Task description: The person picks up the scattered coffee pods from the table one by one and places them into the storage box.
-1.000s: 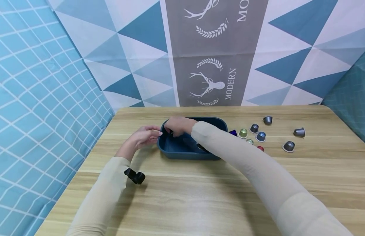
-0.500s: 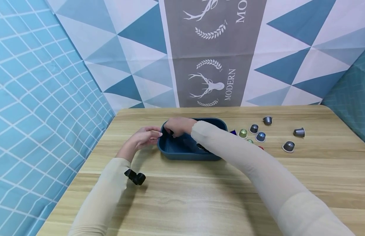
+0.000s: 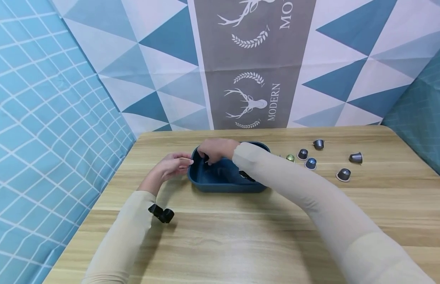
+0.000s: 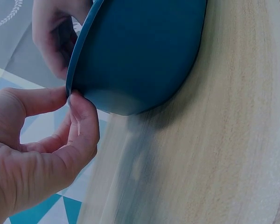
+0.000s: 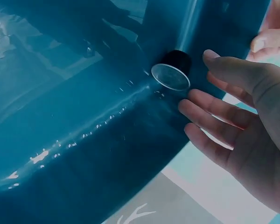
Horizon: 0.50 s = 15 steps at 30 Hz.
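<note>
Head view: right sleeve (image 3: pixel 294 189) covers part of blue basin (image 3: pixel 227 188) and lower edge of green capsule (image 3: pixel 290 157) on bench (image 3: pixel 220 236); right hand (image 3: pixel 217 150) screens basin's left end. Right wrist view: dark capsule (image 5: pixel 172 71) inside basin, tilted in corner, pale end facing camera. Right fingers loosely extended just beside it, contact hard to tell. Left hand (image 3: pixel 172 165) pinches basin's rim; inside hidden from left wrist view.

The bin (image 3: pixel 227 188) stands on the table (image 3: pixel 220 240), one capsule (image 5: pixel 171 73) inside it, more capsules (image 3: pixel 311 163) to its right.
</note>
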Tool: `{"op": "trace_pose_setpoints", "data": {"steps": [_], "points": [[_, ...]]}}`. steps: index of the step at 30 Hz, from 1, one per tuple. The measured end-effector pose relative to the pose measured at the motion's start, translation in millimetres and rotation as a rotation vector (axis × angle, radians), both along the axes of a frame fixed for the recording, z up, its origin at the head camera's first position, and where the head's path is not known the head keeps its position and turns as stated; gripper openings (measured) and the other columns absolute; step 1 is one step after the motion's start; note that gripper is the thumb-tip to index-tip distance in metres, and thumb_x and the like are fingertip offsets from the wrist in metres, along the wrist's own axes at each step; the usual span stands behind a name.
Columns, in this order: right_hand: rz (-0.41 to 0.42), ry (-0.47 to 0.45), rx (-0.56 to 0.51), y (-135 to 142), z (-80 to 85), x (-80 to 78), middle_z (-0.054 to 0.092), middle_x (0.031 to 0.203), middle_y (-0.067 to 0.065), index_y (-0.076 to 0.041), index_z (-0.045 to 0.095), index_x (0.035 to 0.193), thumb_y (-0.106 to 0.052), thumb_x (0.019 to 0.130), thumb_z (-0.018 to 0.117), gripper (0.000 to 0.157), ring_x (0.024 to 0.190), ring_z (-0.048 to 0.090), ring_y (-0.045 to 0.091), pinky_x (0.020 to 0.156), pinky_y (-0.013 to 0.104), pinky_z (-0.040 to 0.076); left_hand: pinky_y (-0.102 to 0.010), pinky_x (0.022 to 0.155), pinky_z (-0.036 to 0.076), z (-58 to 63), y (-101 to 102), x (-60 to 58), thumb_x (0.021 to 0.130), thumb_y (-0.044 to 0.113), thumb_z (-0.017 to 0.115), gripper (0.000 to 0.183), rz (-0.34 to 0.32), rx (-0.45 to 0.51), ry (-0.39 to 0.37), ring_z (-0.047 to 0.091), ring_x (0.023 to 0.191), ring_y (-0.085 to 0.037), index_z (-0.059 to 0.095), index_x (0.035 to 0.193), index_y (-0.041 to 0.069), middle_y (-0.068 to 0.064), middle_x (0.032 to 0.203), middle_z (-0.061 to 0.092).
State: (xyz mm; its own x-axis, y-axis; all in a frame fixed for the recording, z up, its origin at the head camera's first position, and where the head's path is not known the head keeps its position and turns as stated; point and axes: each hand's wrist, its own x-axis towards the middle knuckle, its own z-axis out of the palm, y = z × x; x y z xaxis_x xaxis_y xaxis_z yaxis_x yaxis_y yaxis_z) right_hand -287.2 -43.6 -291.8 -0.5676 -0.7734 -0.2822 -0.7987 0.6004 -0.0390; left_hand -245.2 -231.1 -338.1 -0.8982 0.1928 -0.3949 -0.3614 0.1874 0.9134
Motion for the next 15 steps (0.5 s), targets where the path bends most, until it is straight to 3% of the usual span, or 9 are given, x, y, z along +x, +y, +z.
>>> {"op": "trace_pose_setpoints", "data": {"steps": [15], "points": [[-0.012, 0.01, -0.02, 18.4, 10.7, 6.4, 0.064, 0.121, 0.007, -0.007, 0.061, 0.118, -0.021, 0.09, 0.067, 0.031, 0.104, 0.06, 0.021, 0.094, 0.034, 0.05, -0.018, 0.07, 0.054, 0.2, 0.0, 0.3, 0.094, 0.008, 0.057, 0.028, 0.015, -0.011, -0.005, 0.06, 0.077, -0.006, 0.049, 0.12, 0.003, 0.004, 0.088, 0.06]]}}
